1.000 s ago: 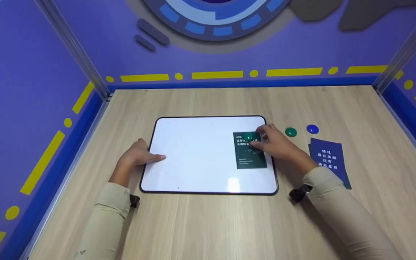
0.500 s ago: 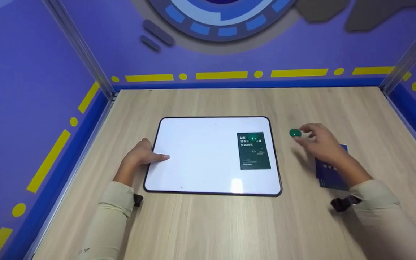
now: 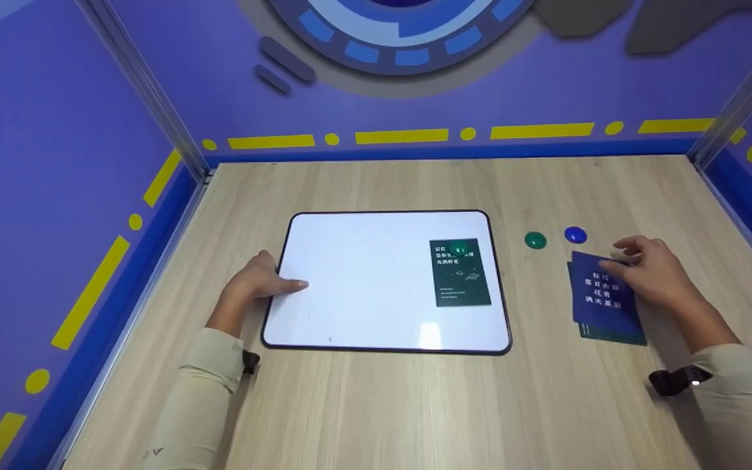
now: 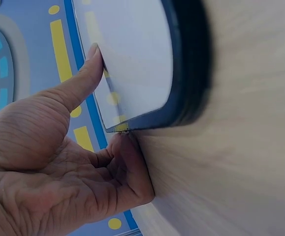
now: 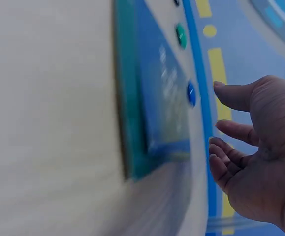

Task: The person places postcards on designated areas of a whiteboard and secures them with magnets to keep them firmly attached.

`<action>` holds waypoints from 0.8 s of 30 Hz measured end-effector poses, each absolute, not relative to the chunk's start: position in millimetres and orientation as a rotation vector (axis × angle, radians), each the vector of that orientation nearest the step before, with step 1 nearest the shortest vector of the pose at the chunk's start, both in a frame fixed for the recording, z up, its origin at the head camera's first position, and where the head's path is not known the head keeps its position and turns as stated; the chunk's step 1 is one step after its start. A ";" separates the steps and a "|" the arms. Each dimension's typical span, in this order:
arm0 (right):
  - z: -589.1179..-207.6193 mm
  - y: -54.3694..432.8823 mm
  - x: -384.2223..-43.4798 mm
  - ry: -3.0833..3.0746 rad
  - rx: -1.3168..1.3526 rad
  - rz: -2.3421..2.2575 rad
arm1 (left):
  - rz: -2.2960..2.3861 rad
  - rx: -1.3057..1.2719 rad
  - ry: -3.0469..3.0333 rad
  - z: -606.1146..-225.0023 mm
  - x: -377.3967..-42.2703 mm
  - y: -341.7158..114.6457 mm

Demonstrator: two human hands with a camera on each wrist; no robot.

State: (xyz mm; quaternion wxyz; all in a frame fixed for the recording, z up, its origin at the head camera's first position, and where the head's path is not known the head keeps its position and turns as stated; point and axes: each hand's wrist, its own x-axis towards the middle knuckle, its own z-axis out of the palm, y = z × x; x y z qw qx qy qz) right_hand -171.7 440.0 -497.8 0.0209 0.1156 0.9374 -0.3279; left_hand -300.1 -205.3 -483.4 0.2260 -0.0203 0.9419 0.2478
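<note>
My left hand (image 3: 255,277) grips the left edge of a black-framed whiteboard (image 3: 356,281). Its thumb lies on the white face, and in the left wrist view the curled fingers meet the frame's side. Toward the board's right side lies a dark green card (image 3: 461,290) with a round green magnet (image 3: 458,248) on its upper part. My right hand (image 3: 653,274) hovers at the upper right of a blue card (image 3: 601,303), fingers loosely bent and apart, holding nothing. Beneath the blue card, a green card (image 3: 611,335) shows along the edges.
A loose green magnet (image 3: 535,240) and a blue magnet (image 3: 575,235) lie on the wooden table (image 3: 376,405) between the board and the cards' far side. Blue-purple panels (image 3: 389,98) wall the table at the back and both sides.
My right hand has left the magnet on the board's green card, passed over the loose magnets, and moved right to the blue card. The left hand keeps its place on the board.
</note>
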 end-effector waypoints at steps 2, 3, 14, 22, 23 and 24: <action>-502.2 445.9 -170.7 2.881 0.379 -1.002 | 0.683 -0.055 2.601 -483.3 -301.0 -205.9; -503.6 448.5 -170.3 2.874 0.383 -0.996 | 0.682 -0.052 2.603 -483.4 -301.3 -206.1; -500.2 463.4 -178.2 2.766 0.355 -0.907 | 0.694 -0.053 2.586 -485.3 -302.5 -207.8; -498.5 467.8 -183.2 2.708 0.333 -0.928 | 0.683 -0.049 2.580 -485.3 -301.9 -207.1; -498.9 468.3 -183.7 2.705 0.332 -0.927 | 0.685 -0.051 2.581 -485.3 -301.9 -207.2; -499.2 468.7 -183.9 2.703 0.330 -0.925 | 0.692 -0.054 2.581 -485.2 -302.0 -207.1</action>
